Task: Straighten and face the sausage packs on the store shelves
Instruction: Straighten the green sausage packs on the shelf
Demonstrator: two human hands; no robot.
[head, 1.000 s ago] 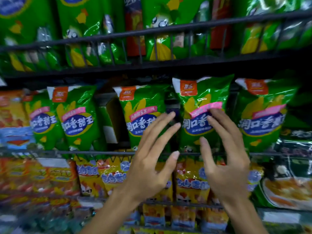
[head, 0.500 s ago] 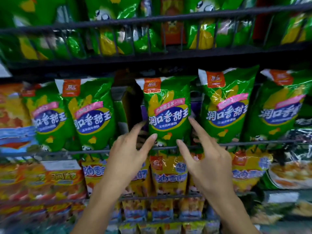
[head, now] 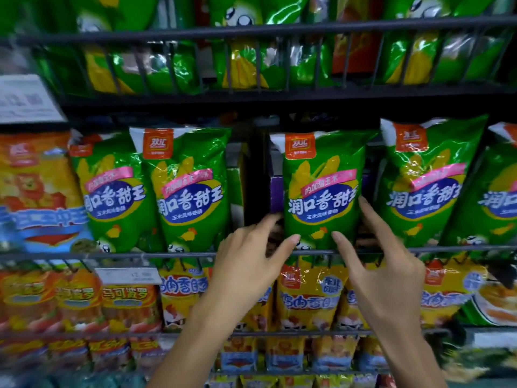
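Centre green pack [head: 321, 189] stands upright on the middle shelf, behind the wire rail [head: 112, 254], label facing you and close to square. You flank its lower half with both hands. Left hand [head: 251, 264]: fingers spread and fairly straight, thumb tip at the pack's bottom front, other fingers reaching behind its left edge; real contact there is hard to tell. Right hand [head: 383, 273]: fingers wide, index along the pack's right edge, thumb at the bottom front. Neither hand is closed around it; it looks framed, not gripped.

Left of this pack is a dark gap showing a purple box [head: 277, 194], then two more green packs [head: 190, 191] leaning a little. Right of it is another green pack [head: 425, 186], tilted. Below it is a row of yellow packs [head: 307, 298].

Step, as a judgement: squaring up the centre pack. Next move likely needs a light two-sided nudge, then attention to the gap and the tilted neighbours.
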